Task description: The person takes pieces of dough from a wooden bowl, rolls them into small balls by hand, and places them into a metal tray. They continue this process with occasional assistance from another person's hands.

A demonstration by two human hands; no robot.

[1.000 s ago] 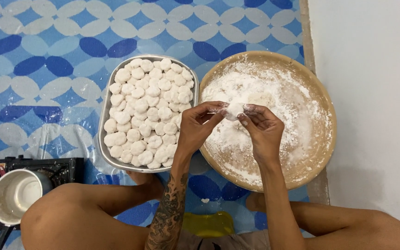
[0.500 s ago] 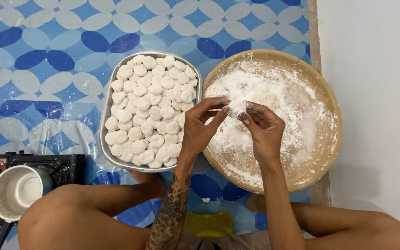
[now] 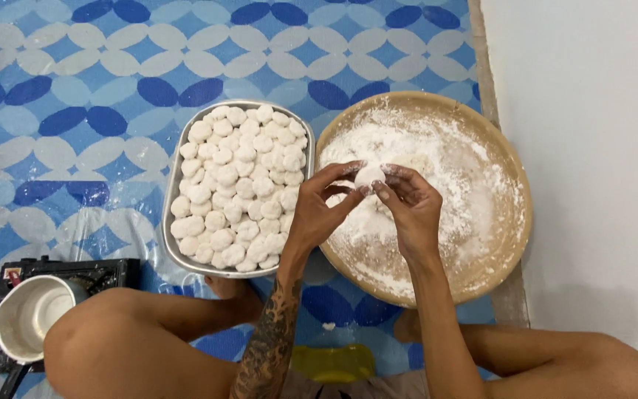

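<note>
Head view: small white dough ball (image 3: 369, 176) sits at frame centre, pinched between fingertips of left hand (image 3: 319, 210) and right hand (image 3: 411, 207), both grasping it from below, over the floured round wooden tray (image 3: 507, 159). The metal tray of finished dough balls (image 3: 173, 244) lies just left of the left hand, the nearer one; pot (image 3: 35, 314) is at lower left.

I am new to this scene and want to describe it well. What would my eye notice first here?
First the two hands, the left hand and right hand, pinching a small white dough piece together above the round floured tray at the right. Next, left of it, the metal pan heaped with many white dough balls. All sits on a blue patterned mat, with a white pot at the lower left.
</note>
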